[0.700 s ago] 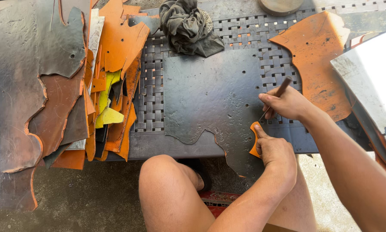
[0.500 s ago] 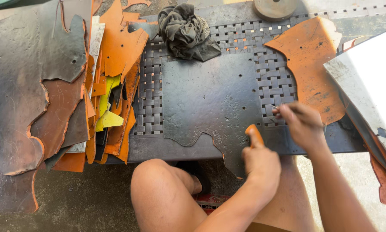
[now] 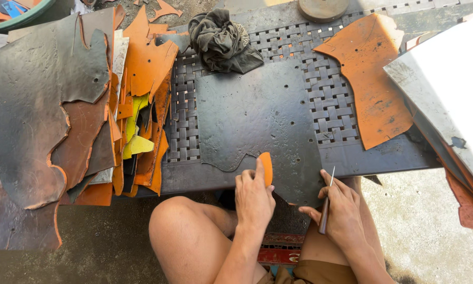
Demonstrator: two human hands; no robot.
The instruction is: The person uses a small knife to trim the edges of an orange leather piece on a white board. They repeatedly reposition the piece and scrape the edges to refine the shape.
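The left hand (image 3: 253,195) pinched a small orange leather piece (image 3: 266,168) at lower centre of the frame, standing it on the near edge of a dark leather sheet (image 3: 252,115). Just to its right, the right hand (image 3: 341,208) gripped a thin knife (image 3: 326,202), blade pointing up toward the sheet

hands (image 3: 255,194): 2 | knife (image 3: 326,202): 1 | small orange pieces (image 3: 266,168): 1 | dark sheets (image 3: 257,115) mid bench (image 3: 384,158): 1 | large orange sheets (image 3: 373,79) right: 1 | rags (image 3: 221,42) far: 1 | round weights (image 3: 323,8) far: 1 | leather piles (image 3: 78,115) left: 1 | white boards (image 3: 452,89) right: 1
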